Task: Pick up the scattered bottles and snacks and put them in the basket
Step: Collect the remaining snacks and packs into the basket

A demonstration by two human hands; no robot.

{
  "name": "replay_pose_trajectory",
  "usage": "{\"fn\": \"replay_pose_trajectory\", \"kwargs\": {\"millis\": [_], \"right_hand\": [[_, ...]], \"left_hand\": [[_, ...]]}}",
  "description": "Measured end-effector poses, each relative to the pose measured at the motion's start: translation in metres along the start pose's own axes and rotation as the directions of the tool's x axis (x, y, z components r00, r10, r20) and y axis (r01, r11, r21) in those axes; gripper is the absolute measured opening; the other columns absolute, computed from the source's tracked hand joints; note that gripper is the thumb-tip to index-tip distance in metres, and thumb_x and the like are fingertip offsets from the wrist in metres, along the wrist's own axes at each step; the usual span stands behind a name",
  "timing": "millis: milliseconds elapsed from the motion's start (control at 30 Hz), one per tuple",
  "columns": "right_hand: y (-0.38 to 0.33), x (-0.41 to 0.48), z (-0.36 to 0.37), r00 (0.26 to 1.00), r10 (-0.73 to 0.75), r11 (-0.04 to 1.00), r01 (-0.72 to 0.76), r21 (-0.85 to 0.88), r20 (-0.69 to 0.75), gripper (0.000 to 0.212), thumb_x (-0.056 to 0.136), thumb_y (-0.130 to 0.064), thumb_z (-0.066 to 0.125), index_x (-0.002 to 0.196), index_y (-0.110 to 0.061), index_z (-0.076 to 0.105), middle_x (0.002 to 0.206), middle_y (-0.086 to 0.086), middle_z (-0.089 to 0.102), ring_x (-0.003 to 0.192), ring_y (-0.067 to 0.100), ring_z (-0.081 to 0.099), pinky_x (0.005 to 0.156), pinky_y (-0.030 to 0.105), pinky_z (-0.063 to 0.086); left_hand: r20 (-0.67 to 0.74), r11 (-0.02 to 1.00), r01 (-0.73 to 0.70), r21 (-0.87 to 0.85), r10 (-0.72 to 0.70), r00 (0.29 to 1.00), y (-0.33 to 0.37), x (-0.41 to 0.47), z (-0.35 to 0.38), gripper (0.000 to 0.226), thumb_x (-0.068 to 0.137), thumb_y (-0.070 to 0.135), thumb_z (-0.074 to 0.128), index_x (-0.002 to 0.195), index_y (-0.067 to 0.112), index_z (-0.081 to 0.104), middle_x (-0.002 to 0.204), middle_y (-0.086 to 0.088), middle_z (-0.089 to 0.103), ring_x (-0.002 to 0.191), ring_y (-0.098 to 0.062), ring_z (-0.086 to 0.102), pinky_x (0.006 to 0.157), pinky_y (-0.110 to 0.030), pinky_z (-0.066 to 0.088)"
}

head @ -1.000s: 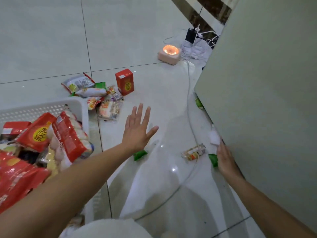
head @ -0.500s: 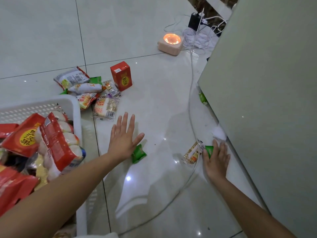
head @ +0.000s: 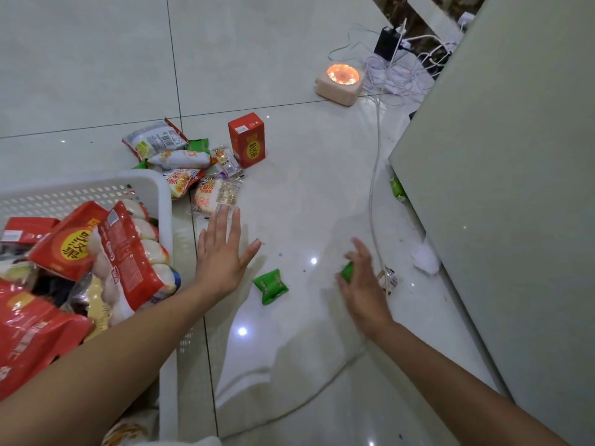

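The right hand (head: 362,284) is now curling around a small green packet (head: 348,271) and carrying it away from the cabinet (head: 502,188), where half a second ago it was pressing flat on the floor beside that packet. So one more snack is off the floor, though it is well apart from the basket (head: 154,188). The left hand (head: 222,255) is hovering with fingers spread and holding nothing, near a second green packet (head: 270,286) and just short of the snack pile (head: 199,169). The red carton (head: 247,140) is standing beyond the pile. The basket is already holding many red bags, so much remains.
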State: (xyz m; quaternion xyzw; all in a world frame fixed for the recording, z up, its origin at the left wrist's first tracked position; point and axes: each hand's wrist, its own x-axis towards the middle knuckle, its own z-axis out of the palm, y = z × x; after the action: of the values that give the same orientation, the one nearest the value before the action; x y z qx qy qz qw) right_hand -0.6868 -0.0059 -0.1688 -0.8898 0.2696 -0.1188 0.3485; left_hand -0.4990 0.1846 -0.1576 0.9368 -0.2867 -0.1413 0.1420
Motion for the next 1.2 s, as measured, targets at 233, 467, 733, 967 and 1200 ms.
{"fn": "replay_pose_trajectory", "kwargs": {"millis": [233, 467, 733, 967, 1200], "right_hand": [[-0.056, 0.016, 0.077, 0.763, -0.413, 0.708, 0.613, -0.352, 0.498, 0.049, 0.087, -0.036, 0.052, 0.121, -0.001, 0.051, 0.144, 0.016, 0.045, 0.136, 0.027, 0.039, 0.111, 0.048, 0.029], [-0.057, 0.008, 0.082, 0.694, -0.353, 0.638, 0.669, -0.381, 0.627, 0.053, 0.073, -0.032, 0.06, 0.125, -0.031, 0.052, 0.133, 0.002, 0.057, 0.121, 0.027, 0.056, 0.096, 0.046, 0.048], [-0.037, -0.015, 0.067, 0.72, -0.396, 0.709, 0.635, -0.309, 0.571, 0.043, 0.066, -0.036, 0.075, 0.106, -0.028, 0.059, 0.125, 0.007, 0.059, 0.112, 0.028, 0.06, 0.089, 0.034, 0.053], [-0.007, 0.002, 0.023, 0.911, -0.315, 0.794, 0.407, -0.451, 0.268, 0.055, 0.044, 0.002, 0.081, 0.09, -0.017, 0.058, 0.103, 0.013, 0.06, 0.086, 0.028, 0.055, 0.066, 0.034, 0.051], [0.03, 0.077, -0.063, 0.959, 0.25, 0.87, -0.282, -0.404, -0.13, 0.05, 0.086, -0.002, 0.055, 0.134, -0.011, 0.044, 0.152, 0.012, 0.024, 0.133, 0.036, 0.028, 0.108, 0.043, 0.028]], "left_hand": [[-0.043, 1.0, 0.024, -0.011, -0.025, 0.999, 0.006, -0.009, -0.01, 0.076, 0.092, 0.063, 0.018, 0.15, 0.024, -0.012, 0.159, 0.001, -0.016, 0.145, -0.016, -0.017, 0.116, -0.037, -0.008], [-0.04, 0.999, 0.039, -0.017, -0.04, 0.998, 0.007, -0.011, -0.015, 0.074, 0.094, 0.057, 0.022, 0.15, 0.024, -0.012, 0.159, 0.001, -0.017, 0.145, -0.017, -0.017, 0.116, -0.037, -0.008], [-0.043, 1.0, 0.024, 0.02, -0.023, 0.999, 0.006, -0.012, -0.012, 0.076, 0.09, 0.061, 0.016, 0.149, 0.024, -0.014, 0.158, 0.001, -0.017, 0.145, -0.017, -0.018, 0.116, -0.037, -0.009], [-0.048, 1.0, -0.018, 0.007, 0.018, 0.999, 0.011, -0.006, -0.003, 0.082, 0.086, 0.07, 0.009, 0.15, 0.025, -0.013, 0.159, 0.001, -0.017, 0.145, -0.016, -0.019, 0.116, -0.038, -0.009], [-0.035, 0.991, -0.132, 0.038, 0.133, 0.99, 0.037, 0.009, 0.006, 0.08, 0.085, 0.067, 0.008, 0.149, 0.025, -0.015, 0.158, 0.003, -0.02, 0.144, -0.015, -0.021, 0.112, -0.033, -0.014]]}}
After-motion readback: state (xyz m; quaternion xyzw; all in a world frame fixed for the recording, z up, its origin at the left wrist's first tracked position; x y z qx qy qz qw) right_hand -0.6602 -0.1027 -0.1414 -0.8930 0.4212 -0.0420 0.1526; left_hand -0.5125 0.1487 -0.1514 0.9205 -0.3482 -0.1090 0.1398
